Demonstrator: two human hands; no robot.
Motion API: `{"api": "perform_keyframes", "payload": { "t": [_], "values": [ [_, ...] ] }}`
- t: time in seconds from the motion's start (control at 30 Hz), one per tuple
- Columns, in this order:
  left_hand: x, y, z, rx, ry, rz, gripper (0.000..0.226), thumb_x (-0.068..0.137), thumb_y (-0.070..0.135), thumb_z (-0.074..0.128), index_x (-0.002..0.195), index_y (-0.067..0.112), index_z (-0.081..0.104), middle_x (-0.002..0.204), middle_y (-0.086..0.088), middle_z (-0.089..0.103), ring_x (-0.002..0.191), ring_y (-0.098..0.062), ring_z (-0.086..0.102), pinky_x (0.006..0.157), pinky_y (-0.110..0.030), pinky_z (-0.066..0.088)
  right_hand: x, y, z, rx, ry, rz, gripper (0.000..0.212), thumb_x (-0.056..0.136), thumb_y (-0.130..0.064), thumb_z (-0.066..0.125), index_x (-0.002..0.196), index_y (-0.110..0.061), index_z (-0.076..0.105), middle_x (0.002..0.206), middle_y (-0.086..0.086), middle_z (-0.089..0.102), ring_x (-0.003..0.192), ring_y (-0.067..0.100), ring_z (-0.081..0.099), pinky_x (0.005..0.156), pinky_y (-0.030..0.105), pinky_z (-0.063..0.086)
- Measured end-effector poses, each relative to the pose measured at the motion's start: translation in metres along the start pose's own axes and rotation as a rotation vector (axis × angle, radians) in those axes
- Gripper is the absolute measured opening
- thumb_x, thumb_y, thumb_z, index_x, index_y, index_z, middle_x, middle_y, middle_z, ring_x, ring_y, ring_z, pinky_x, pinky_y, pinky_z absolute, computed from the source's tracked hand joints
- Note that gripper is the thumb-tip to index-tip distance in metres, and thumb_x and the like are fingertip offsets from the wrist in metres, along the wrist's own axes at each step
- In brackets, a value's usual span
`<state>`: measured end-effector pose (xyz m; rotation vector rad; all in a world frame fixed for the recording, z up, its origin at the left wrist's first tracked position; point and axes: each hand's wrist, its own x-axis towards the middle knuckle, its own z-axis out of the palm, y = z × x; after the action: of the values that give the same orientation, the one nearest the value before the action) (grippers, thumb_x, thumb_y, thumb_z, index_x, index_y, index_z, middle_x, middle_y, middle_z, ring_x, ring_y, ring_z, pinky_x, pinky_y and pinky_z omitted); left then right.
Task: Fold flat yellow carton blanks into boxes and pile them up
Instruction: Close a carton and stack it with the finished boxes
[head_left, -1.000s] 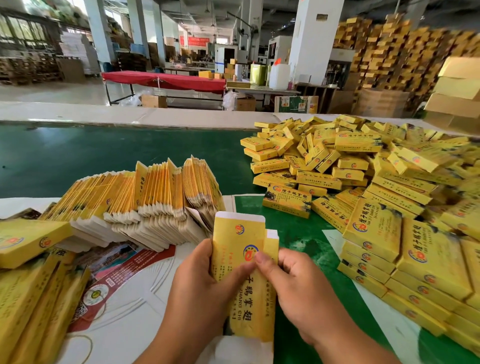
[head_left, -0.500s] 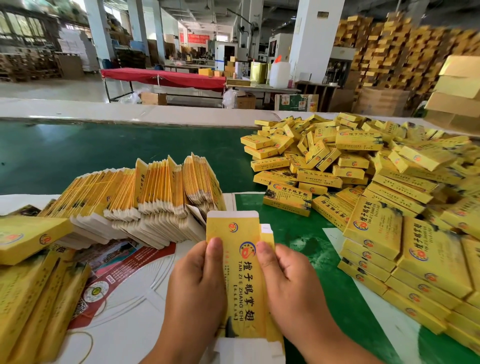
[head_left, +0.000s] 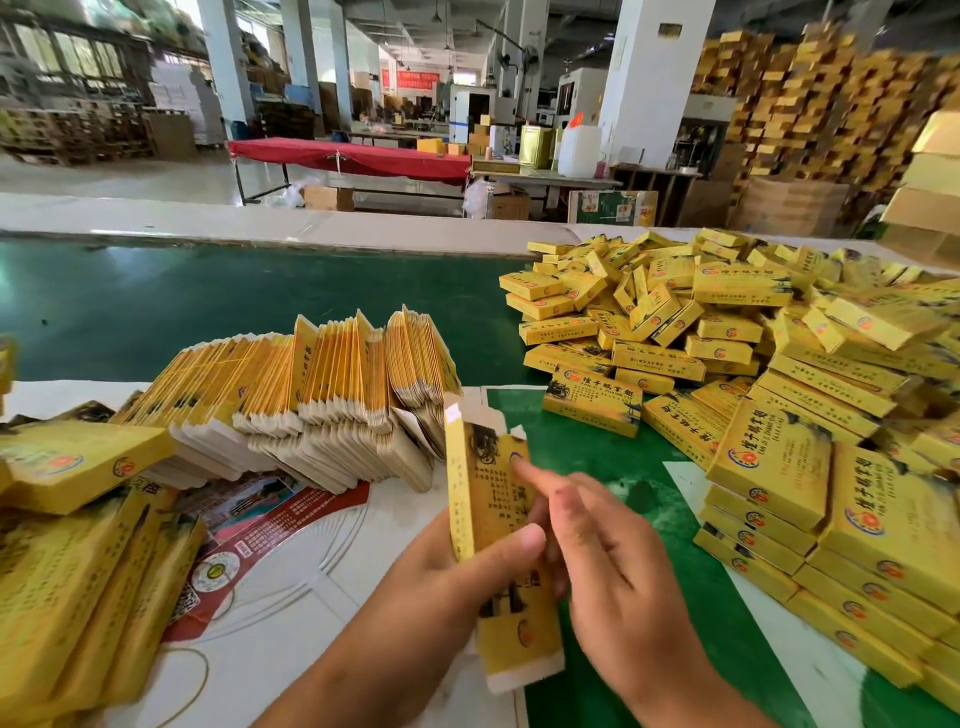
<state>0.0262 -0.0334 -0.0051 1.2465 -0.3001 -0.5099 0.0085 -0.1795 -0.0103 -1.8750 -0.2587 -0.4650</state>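
Carton stood upright at 6 o'clock, gripped by left hand; right hand touched its face with straight fingers. Folded boxes lay piled at 2 o'clock.

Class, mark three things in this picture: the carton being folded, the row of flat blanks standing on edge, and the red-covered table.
carton being folded (head_left: 491, 499), head view, on its printed yellow face.
row of flat blanks (head_left: 332, 374), head view, on the upright yellow edges.
red-covered table (head_left: 353, 156), head view, on the red cloth.
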Motion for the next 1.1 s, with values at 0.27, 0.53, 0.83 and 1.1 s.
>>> {"api": "perform_keyframes", "payload": {
  "t": [0.27, 0.53, 0.83, 1.1],
  "values": [
    [-0.006, 0.002, -0.012, -0.24, -0.292, -0.056, 0.045, 0.072, 0.016, 0.079, 0.115, 0.01, 0.068, 0.112, -0.024, 0.068, 0.1, -0.037, 0.068, 0.086, -0.048, 0.054, 0.007, 0.002, -0.013, 0.196, 0.096, 0.016, 0.032, 0.083, -0.03, 0.068, 0.115, -0.028, 0.061, 0.101, -0.01, 0.07, 0.091, 0.008, 0.066, 0.071, 0.015, 0.053],
    [-0.005, 0.0, -0.018, -0.207, -0.29, -0.056, 0.04, 0.068, 0.001, 0.066, 0.108, 0.003, 0.07, 0.097, -0.024, 0.071, 0.086, -0.034, 0.072, 0.073, -0.041, 0.058, 0.011, 0.009, -0.018, 0.494, -0.041, 0.093, 0.036, 0.077, -0.022, 0.075, 0.11, -0.031, 0.063, 0.103, 0.01, 0.071, 0.1, 0.03, 0.068, 0.08, 0.036, 0.058],
    [-0.005, 0.0, -0.018, -0.246, -0.334, -0.065, 0.041, 0.066, 0.001, 0.064, 0.107, 0.002, 0.071, 0.096, -0.023, 0.071, 0.085, -0.032, 0.072, 0.073, -0.039, 0.058, 0.011, 0.012, -0.018, 0.518, -0.088, 0.018, 0.038, 0.078, -0.027, 0.074, 0.114, -0.029, 0.063, 0.105, 0.012, 0.07, 0.099, 0.027, 0.068, 0.081, 0.034, 0.058],
    [-0.003, -0.001, -0.018, -0.23, -0.387, -0.126, 0.048, 0.071, 0.004, 0.064, 0.119, 0.004, 0.062, 0.108, -0.024, 0.067, 0.092, -0.04, 0.069, 0.08, -0.044, 0.056, 0.018, 0.023, -0.027, 0.42, -0.103, 0.017, 0.035, 0.078, -0.056, 0.075, 0.089, -0.025, 0.063, 0.075, 0.017, 0.054, 0.07, 0.022, 0.051, 0.063, 0.032, 0.045]
  ]
}}
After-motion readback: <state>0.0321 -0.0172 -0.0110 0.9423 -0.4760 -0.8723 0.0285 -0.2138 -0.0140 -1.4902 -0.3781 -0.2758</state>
